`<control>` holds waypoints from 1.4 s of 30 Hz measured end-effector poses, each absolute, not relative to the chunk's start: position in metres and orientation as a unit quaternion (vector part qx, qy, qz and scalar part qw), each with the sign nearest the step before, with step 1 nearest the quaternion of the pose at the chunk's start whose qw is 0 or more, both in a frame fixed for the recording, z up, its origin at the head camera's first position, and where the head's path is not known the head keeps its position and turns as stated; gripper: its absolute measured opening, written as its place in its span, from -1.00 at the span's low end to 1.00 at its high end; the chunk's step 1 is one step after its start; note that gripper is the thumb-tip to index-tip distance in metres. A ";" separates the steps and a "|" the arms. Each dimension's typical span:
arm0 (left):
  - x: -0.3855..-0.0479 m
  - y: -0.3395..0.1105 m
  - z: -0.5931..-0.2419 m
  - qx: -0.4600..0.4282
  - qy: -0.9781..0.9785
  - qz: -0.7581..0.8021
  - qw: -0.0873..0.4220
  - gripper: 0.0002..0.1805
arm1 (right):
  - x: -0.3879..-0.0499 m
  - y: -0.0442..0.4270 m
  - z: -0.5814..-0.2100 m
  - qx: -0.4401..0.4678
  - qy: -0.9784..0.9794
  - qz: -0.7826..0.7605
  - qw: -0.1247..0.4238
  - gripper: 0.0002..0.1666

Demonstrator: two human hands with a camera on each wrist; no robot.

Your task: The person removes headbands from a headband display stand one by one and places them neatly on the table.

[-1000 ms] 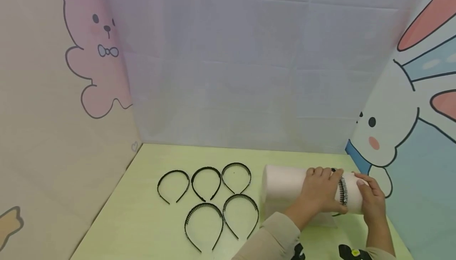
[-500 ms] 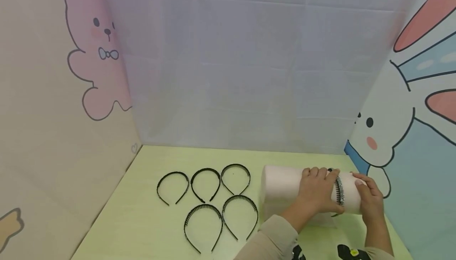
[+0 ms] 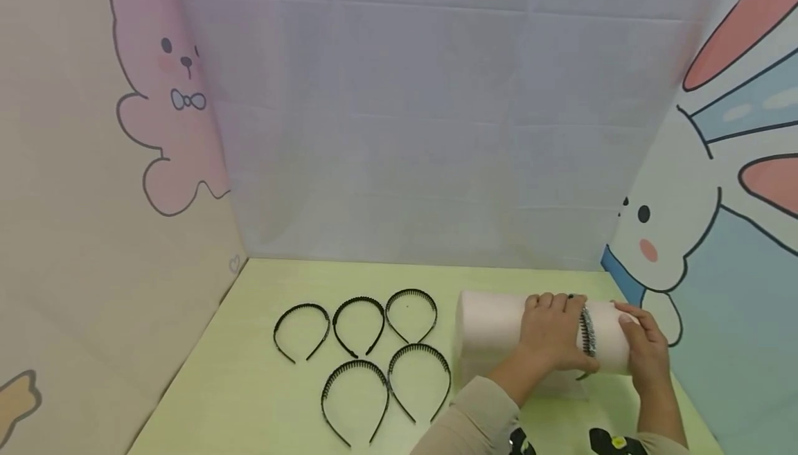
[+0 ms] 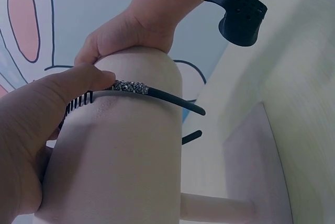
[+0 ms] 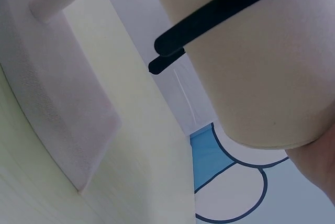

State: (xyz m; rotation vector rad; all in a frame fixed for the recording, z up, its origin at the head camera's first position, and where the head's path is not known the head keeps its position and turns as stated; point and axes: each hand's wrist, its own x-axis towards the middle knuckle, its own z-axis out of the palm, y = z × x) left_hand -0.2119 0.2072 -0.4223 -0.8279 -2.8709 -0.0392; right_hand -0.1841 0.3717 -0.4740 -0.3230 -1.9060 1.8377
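A pale horizontal cylinder of a headband display stand lies at the right of the table in the head view. Around it, near its right end, sits a black toothed headband with silver glitter. My left hand is over the cylinder and grips this headband; in the left wrist view its thumb presses the glittery band. My right hand holds the cylinder's right end, its fingers bent over the edge. The headband's two dark tips stick out below the cylinder in the right wrist view.
Several black toothed headbands lie in two rows on the pale green table, left of the stand. The stand's flat base rests on the table under the cylinder. Cartoon-printed cloth walls enclose the back and sides.
My left hand and the glittery headband have slid a little to the left along the cylinder. My right hand stays at its end. The head view has shifted slightly.
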 end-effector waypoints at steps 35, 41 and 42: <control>-0.212 0.185 -0.419 -0.270 -0.958 -0.061 0.078 0.11 | -0.193 0.393 -0.495 -0.067 -0.700 0.672 0.233 -0.67; -0.214 0.181 -0.420 -0.265 -0.959 -0.065 0.073 0.12 | -0.191 0.381 -0.484 -0.095 -0.697 0.671 0.234 -0.67; -0.215 0.180 -0.420 -0.265 -0.959 -0.065 0.073 0.13 | -0.190 0.378 -0.481 -0.103 -0.692 0.675 0.234 -0.67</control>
